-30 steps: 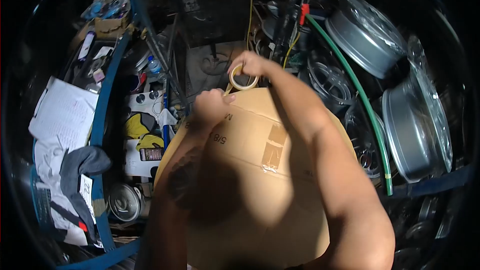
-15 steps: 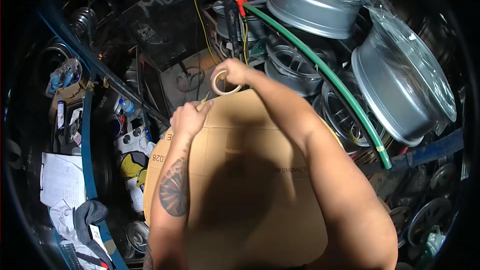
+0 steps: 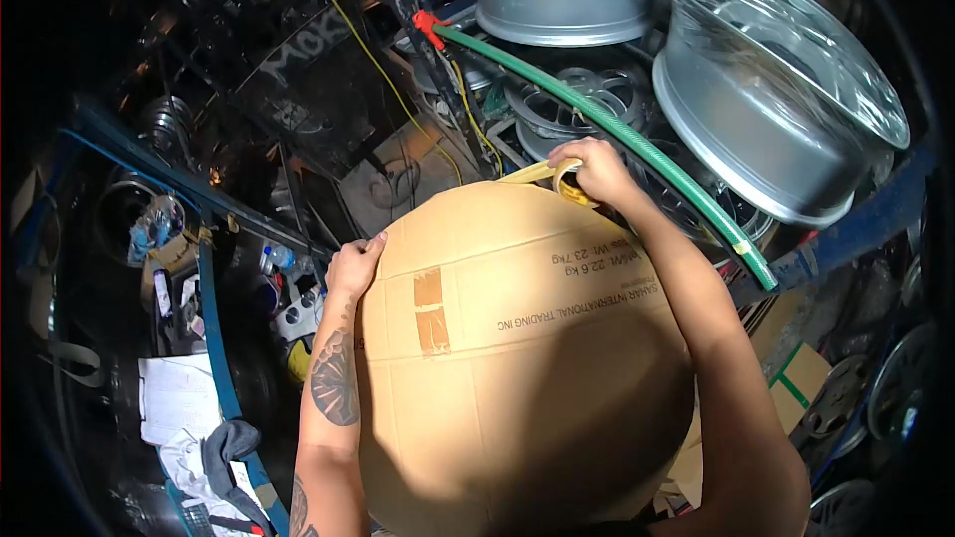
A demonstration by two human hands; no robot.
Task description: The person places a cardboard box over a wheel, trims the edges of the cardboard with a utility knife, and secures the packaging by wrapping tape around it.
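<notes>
A large round piece of cardboard (image 3: 537, 378) with printed lettering fills the lower middle of the head view. My left hand (image 3: 353, 267) is closed around its left edge, thumb on top and fingers partly hidden. Past the far right edge, my right hand (image 3: 597, 171) grips a roll of masking tape (image 3: 571, 185). From the roll a pulled-out strip of tape (image 3: 525, 174) runs left to the cardboard's far edge. Two pieces of brown packing tape (image 3: 429, 290) are stuck on the cardboard's face.
Silver wheel rims (image 3: 756, 109), some wrapped in clear plastic, stand at the upper right. A green hose (image 3: 607, 119) slants down past my right hand. On the left, a blue metal bar (image 3: 214, 323) runs beside papers (image 3: 179, 398) and a grey cloth (image 3: 229, 447).
My right hand has carried the tape roll rightward along the far edge, drawing out a strip. The left hand has moved from the tape to the cardboard's left edge. The view has shifted.
</notes>
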